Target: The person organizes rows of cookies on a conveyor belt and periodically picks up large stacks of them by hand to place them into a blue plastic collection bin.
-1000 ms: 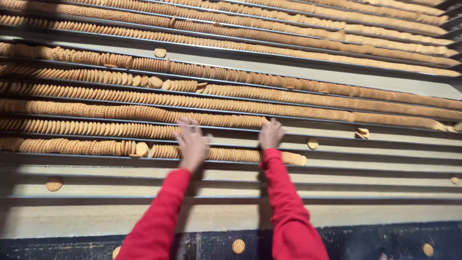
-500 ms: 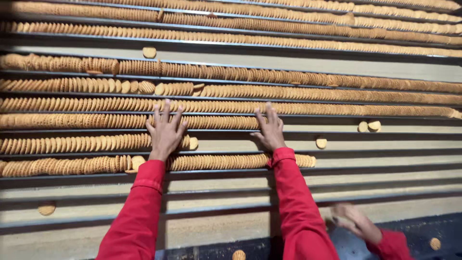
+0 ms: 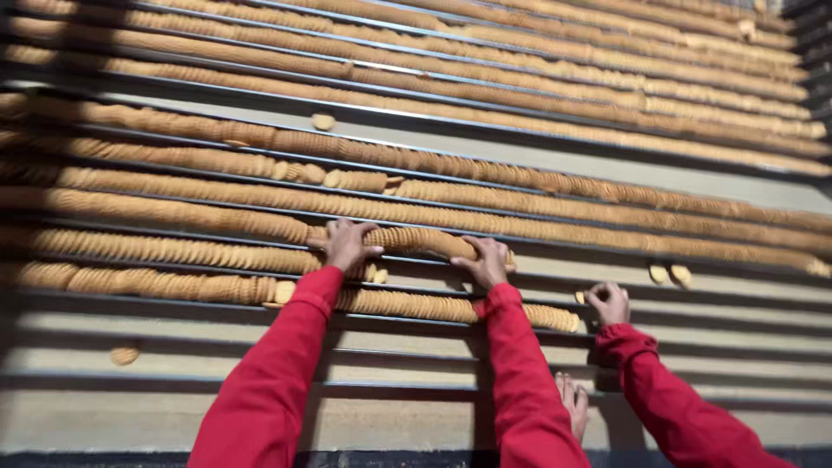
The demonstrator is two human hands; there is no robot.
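Long rows of round tan biscuits stand on edge in metal lanes across a wide conveyor (image 3: 416, 416). My left hand (image 3: 347, 244) and my right hand (image 3: 485, 261), both in red sleeves, press against the two ends of a short stack of biscuits (image 3: 418, 240) in one lane and squeeze it between them. Another biscuit row (image 3: 416, 305) lies in the lane just below my hands.
A co-worker in red sleeves reaches in at the right: one hand (image 3: 609, 302) by the end of a biscuit row, the other hand (image 3: 572, 403) low by my right arm. Loose biscuits (image 3: 669, 275) lie flat in bare lanes, and another loose biscuit (image 3: 124, 354) at left.
My hands moved closer together and closed on the ends of a biscuit stack. The co-worker's hand rose from the lower right corner up to the biscuit lanes.
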